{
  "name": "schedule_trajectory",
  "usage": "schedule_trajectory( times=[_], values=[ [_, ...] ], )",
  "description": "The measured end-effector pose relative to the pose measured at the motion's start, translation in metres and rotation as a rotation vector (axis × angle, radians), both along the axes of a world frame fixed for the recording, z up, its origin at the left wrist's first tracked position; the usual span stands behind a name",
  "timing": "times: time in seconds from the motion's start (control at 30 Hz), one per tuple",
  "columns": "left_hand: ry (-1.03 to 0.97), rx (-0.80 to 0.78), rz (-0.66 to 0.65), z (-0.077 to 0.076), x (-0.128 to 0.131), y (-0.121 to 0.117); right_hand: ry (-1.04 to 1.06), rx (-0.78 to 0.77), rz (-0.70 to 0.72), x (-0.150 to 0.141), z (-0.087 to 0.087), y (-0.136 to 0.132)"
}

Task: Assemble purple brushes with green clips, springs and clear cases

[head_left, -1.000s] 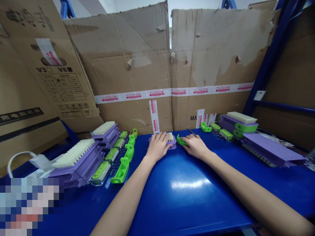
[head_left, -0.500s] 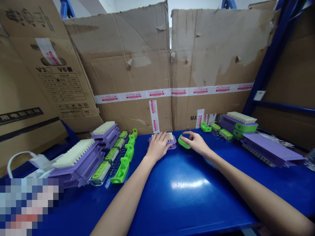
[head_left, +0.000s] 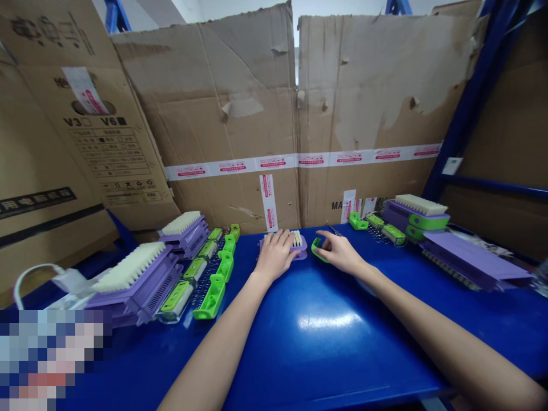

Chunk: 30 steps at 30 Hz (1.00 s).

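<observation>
My left hand (head_left: 274, 254) lies over a purple brush block (head_left: 303, 246) with cream bristles facing up, its fingers bent over the top and its thumb along the right side. Just to the right, my right hand (head_left: 338, 251) grips a bright green plastic end cap (head_left: 317, 249) between thumb and fingers. The cap's hollow side faces partly toward the brush block, and a small gap separates the two. Behind the right hand a thin dark object (head_left: 334, 230) lies on the blue table (head_left: 299, 354); its kind is unclear.
On the left are purple blocks with cream brushes (head_left: 131, 265), green-and-clear parts (head_left: 175, 299), small springs (head_left: 201, 291) and a row of green caps (head_left: 209, 299). Similar purple parts (head_left: 479, 257) stand at right. Cardboard sheets (head_left: 214, 125) wall the back.
My right hand has turned slightly and shifted a little right, rotating the green end cap so its hollow side shows. The left hand and brush block stay in place.
</observation>
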<state>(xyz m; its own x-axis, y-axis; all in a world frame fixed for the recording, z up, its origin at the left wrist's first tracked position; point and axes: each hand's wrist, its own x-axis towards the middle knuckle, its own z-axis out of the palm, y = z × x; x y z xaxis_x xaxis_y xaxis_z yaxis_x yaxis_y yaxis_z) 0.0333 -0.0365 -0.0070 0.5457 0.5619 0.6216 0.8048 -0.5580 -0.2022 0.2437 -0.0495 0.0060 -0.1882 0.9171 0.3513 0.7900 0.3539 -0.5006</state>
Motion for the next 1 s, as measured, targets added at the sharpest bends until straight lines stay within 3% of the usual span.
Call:
schedule_trajectory(
  times=[0.17,0.33,0.47,0.63,0.8,0.9,1.0],
  values=[
    [0.0,-0.003,0.0,0.0,0.0,0.0,0.07,-0.115,-0.129,0.01,0.0,0.007],
    [0.003,-0.001,0.003,0.001,0.0,0.0,-0.162,0.078,-0.158,0.009,0.001,0.002],
    [0.003,0.004,0.004,0.0,0.001,0.001,-0.278,0.071,-0.107,0.0,-0.001,-0.003],
    [0.001,0.011,0.0,-0.001,0.001,0.001,0.099,0.013,-0.115,-0.001,-0.001,0.002],
    [-0.003,0.013,-0.002,0.0,0.001,0.001,0.561,-0.181,-0.207,0.008,-0.006,0.012],
    [-0.009,0.012,0.0,0.001,0.001,0.0,0.627,-0.223,-0.247,0.014,-0.011,0.017],
    [-0.012,0.003,0.002,0.001,0.001,-0.001,0.545,-0.195,-0.3,0.019,-0.012,0.02]
  ],
)
